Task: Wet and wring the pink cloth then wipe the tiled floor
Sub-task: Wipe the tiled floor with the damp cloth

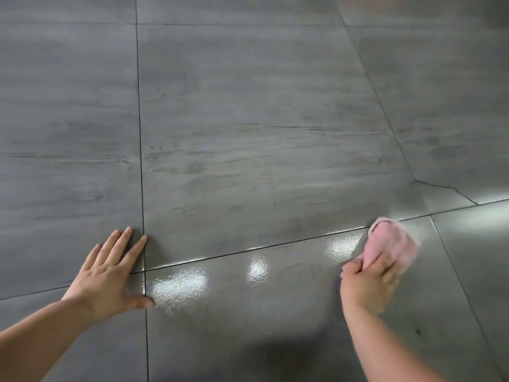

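Observation:
The pink cloth (391, 242) lies bunched on the grey tiled floor (248, 133) at the lower right, blurred by motion. My right hand (367, 283) grips its near edge and presses it against a tile. My left hand (110, 271) rests flat on the floor at the lower left, fingers spread, across a dark grout line, holding nothing. The tile between the two hands shines wet with bright reflections.
Large grey tiles with thin dark grout lines fill the whole view. A cracked line (446, 188) runs across a tile at the right. A dark shadow falls on the floor at the bottom centre.

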